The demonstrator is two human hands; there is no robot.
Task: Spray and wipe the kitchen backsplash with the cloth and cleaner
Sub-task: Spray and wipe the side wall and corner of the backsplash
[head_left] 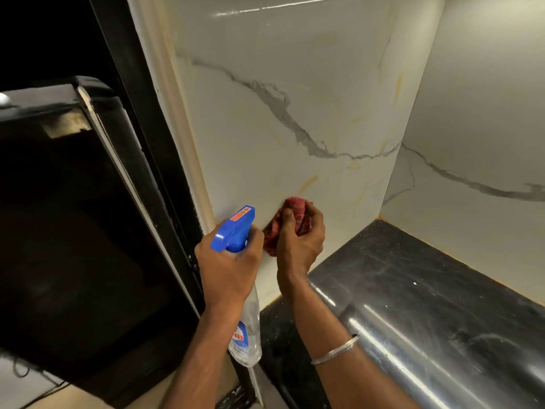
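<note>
Black and glossy, a tall appliance stands at the far left, apart from the work. Next to it my left grip is curled round the neck of the cleaner bottle, and its blue spray head points at the wall. Just to the right, my right grip pinches the bunched red cloth and presses it on the marble backsplash, low down, near the dark worktop. I judge that the wiping step is in hand. Yellowish marks show higher on the tile, so the next move, I think, calls for firm strokes upward and rightward, perhaps after a fresh spray.
</note>
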